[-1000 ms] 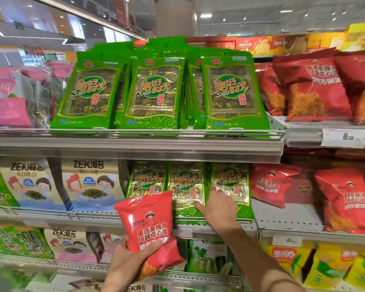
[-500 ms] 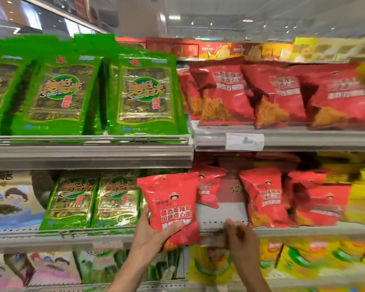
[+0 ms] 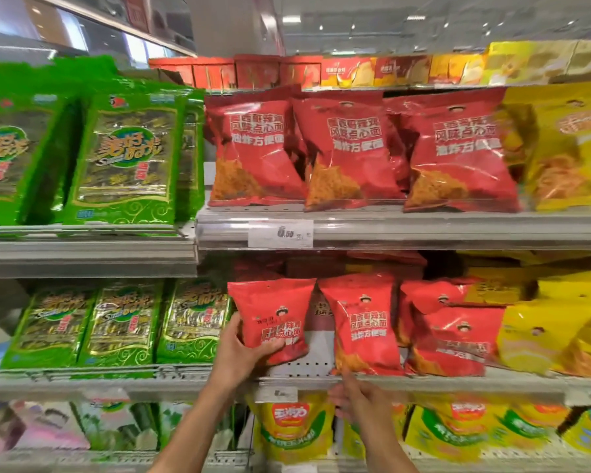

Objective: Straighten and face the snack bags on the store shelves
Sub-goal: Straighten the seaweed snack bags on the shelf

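The left hand [image 3: 243,353] grips one red snack bag [image 3: 270,319], upright above the middle shelf [image 3: 423,382]. Right of its fingers stand three more red bags. The right hand [image 3: 352,401] touches the shelf edge, index finger extended; the other fingers cannot be told.

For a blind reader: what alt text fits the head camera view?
A person's left hand grips a red snack bag at a store shelf, beside matching red bags; the right hand reaches toward the neighbouring red bag. Green packets stand left.
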The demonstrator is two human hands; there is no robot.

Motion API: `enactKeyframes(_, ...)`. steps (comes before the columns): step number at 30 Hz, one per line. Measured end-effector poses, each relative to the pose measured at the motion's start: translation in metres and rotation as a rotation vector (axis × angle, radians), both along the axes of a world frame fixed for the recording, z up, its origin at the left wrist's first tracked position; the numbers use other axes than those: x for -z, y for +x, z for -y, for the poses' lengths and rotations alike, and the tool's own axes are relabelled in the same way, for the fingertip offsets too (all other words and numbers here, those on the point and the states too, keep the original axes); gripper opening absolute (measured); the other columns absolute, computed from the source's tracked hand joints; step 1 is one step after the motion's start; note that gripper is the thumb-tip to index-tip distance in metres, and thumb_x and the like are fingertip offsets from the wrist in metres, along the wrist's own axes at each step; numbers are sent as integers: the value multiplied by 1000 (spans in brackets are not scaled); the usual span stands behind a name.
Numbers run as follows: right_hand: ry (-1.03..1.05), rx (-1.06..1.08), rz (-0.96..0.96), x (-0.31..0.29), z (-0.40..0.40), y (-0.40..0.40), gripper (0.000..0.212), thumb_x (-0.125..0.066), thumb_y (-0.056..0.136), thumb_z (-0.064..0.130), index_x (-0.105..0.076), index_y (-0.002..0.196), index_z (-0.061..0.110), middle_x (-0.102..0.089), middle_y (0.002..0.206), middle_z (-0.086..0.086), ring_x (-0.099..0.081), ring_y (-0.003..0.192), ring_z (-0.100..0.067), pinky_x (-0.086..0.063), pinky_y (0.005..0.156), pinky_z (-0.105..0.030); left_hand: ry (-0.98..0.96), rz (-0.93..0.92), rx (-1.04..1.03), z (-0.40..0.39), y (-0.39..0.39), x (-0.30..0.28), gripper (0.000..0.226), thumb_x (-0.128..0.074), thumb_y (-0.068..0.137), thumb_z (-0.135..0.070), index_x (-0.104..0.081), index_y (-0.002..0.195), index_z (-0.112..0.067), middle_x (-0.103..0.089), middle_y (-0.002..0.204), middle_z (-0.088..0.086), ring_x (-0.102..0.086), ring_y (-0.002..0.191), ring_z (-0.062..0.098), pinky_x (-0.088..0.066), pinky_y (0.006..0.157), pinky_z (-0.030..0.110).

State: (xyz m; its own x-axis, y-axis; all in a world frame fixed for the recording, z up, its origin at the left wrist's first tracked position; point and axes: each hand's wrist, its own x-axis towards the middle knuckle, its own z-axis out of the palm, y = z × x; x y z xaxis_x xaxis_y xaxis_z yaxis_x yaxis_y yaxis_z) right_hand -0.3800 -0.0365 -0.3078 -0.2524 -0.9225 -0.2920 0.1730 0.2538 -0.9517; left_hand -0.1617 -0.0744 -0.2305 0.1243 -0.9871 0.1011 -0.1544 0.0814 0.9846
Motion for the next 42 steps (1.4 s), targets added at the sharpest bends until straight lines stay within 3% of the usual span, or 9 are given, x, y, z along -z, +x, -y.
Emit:
enactKeyframes(3, 48, -19, 77, -2, 0, 2, 42, -60, 101, 28, -69, 76, -4, -75, 81, -24, -72, 73, -33, -56, 62, -38, 44, -29, 47, 2, 4, 5, 58, -87, 64, -17, -59, 115, -17, -77, 100, -6, -73, 91, 12, -57, 68, 18)
enactKeyframes(8, 74, -33, 78, -6, -3, 5, 42, -59, 100, 36, -72, 86, -2, -78, 83, -17, -75, 81, -29, -57, 64, -32, 175, -25, 268, 8, 9, 4, 60, -75, 79, -27, -50, 132, -17, -73, 117, 4, -71, 104, 18, -58, 83, 27)
enactKeyframes(15, 80, -39, 35, -15, -11, 3, 45, -62, 96, 45, -75, 90, 2, -79, 82, -8, -77, 78, -21, -57, 65, -28, 206, 118, 326, 14, 2, 6, 47, -59, 95, -36, -41, 136, -23, -68, 122, 3, -71, 101, 9, -57, 79, 19)
enactKeyframes(20, 53, -50, 21, -23, -19, 2, 47, -62, 96, 46, -76, 96, 2, -80, 85, -8, -77, 85, -21, -61, 81, -34, 116, 315, 171, 3, -7, 12, 61, -54, 89, -56, -45, 137, -21, -67, 119, -4, -67, 106, 12, -54, 97, 43)
enactKeyframes(23, 47, -34, 19, -33, -28, 2, 48, -60, 98, 46, -76, 88, 2, -78, 80, -8, -75, 71, -15, -58, 66, -23, 56, 289, 97, -13, 0, 17, 53, -48, 95, -56, -46, 137, -24, -63, 126, -2, -62, 116, 15, -49, 103, 46)
enactKeyframes(28, 34, 61, 25, -36, -45, -19, 49, -55, 101, 42, -71, 77, 1, -70, 72, -15, -66, 62, -20, -54, 61, -26, 7, 317, -289, -62, -21, 45, 70, -38, 99, -59, -42, 143, -4, -41, 143, 20, -37, 134, 36, -32, 113, 54)
enactKeyframes(33, -2, 190, 57, -32, -78, -70, 45, -55, 103, 35, -71, 86, -3, -69, 70, -9, -66, 67, -18, -54, 62, -22, -142, 310, -446, -101, -98, 33, 54, -56, 84, -39, -59, 119, 2, -44, 129, 25, -35, 128, 42, -32, 105, 46)
enactKeyframes(37, 5, 350, 30, -31, -106, -134, 33, -55, 104, 27, -68, 83, 6, -70, 72, -8, -65, 71, -20, -51, 62, -25, -203, 309, -284, -106, -164, 37, 50, -57, 83, -39, -63, 109, 3, -57, 111, 29, -47, 113, 40, -34, 101, 54)
enactKeyframes(42, 10, 569, 19, -28, -148, -241, 27, -55, 104, 20, -70, 92, 1, -71, 73, -8, -66, 69, -23, -50, 59, -24, -116, 168, -48, -110, -275, 51, 30, -65, 91, -33, -61, 110, -10, -63, 101, 7, -58, 100, 31, -47, 91, 54)
